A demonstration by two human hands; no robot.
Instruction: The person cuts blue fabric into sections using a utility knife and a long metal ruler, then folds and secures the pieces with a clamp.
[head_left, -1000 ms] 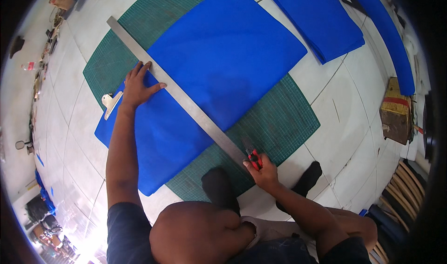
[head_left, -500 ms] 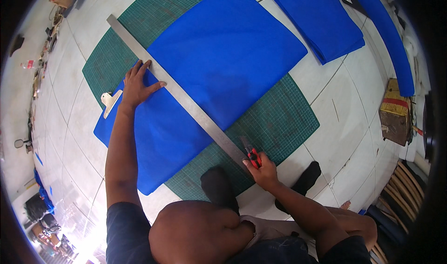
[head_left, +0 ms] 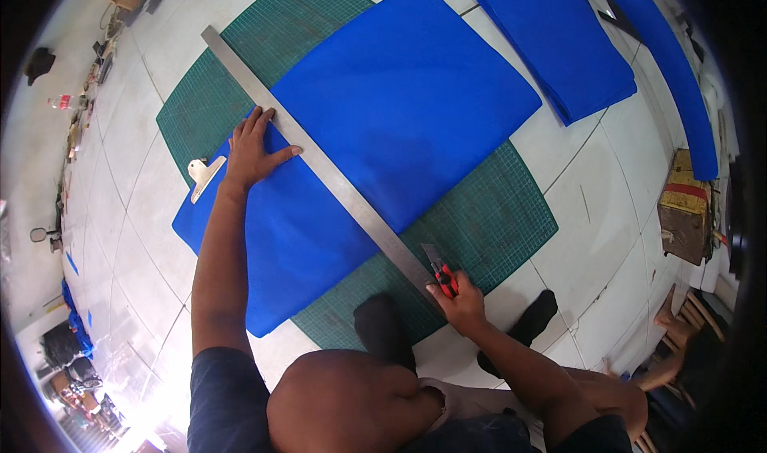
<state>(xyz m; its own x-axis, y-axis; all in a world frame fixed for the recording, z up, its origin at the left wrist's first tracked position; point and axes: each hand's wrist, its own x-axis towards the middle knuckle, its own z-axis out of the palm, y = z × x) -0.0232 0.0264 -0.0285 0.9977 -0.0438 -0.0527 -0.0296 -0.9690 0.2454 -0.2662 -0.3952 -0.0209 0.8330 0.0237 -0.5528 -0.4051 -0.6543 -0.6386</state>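
A long steel ruler point(head_left: 343, 188) lies diagonally across blue fabric point(head_left: 407, 93), which rests on a green cutting mat point(head_left: 499, 213). My left hand point(head_left: 254, 151) is spread flat on the fabric, with its fingertips and thumb at the ruler's left edge. A red and black utility knife point(head_left: 444, 277) is gripped in my right hand point(head_left: 465, 307), its blade pointing away from me. The right thumb is at the ruler's near end. A metal bulldog clip point(head_left: 206, 176) sits on the fabric's left edge beside my left forearm.
Folded blue fabric point(head_left: 559, 49) lies on the tiled floor at the far right, near a long blue strip point(head_left: 671, 61). A worn box point(head_left: 687, 209) stands at right. Another person's leg point(head_left: 675, 321) shows at lower right. My dark-socked feet point(head_left: 383, 325) are by the mat.
The view has shifted slightly, moving the scene a little right and down. Another person's leg has come into view at lower right. Both hands keep about the same places on the ruler.
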